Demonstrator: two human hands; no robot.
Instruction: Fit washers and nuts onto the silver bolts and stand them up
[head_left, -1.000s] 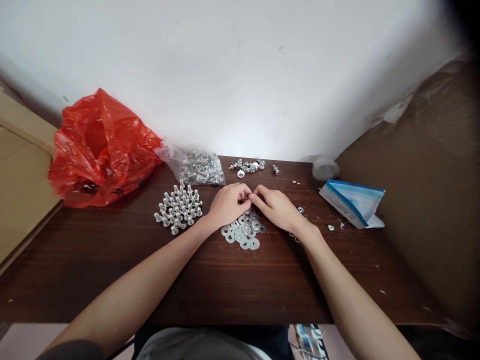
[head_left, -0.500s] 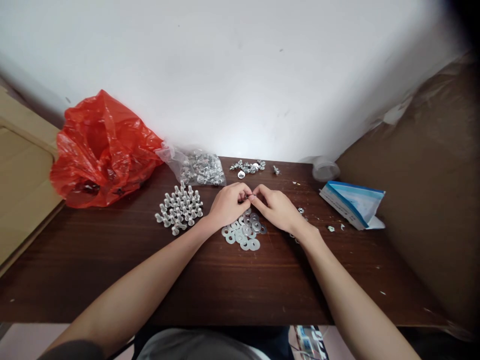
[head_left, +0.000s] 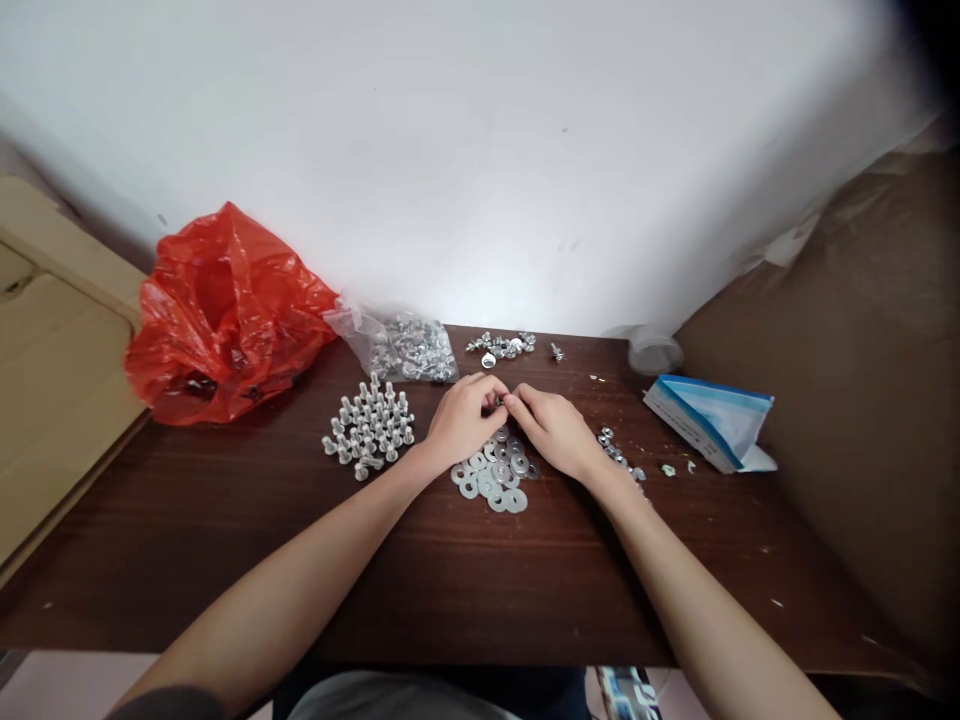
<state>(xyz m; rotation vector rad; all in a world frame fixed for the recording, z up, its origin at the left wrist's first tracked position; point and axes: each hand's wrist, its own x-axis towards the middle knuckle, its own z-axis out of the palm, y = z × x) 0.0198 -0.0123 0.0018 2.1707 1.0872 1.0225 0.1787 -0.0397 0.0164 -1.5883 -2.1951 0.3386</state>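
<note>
My left hand (head_left: 466, 416) is closed, its thumb and fingers pinching a small dark metal part (head_left: 498, 401). Its exact kind is hidden by the fingertips. My right hand (head_left: 553, 428) meets it there, thumb and forefinger pressed together at the same part. Just below both hands lies a loose pile of flat washers (head_left: 491, 480). To the left, several bolts (head_left: 371, 428) stand upright on their heads in a cluster. Small nuts (head_left: 616, 452) are scattered beside my right wrist, partly covered by the forearm.
Behind the hands lie several assembled bolts (head_left: 510, 346) and a clear bag of hardware (head_left: 416, 348). A red plastic bag (head_left: 232, 310) is at the left. On the right are a clear cup (head_left: 654, 352) and a blue-white packet (head_left: 709, 425). White wall and cardboard border the brown table (head_left: 465, 590).
The view has shifted slightly, so everything sits a little lower and to the right. Both hands keep their fingertips together. More of the nuts now show beside my right wrist.
</note>
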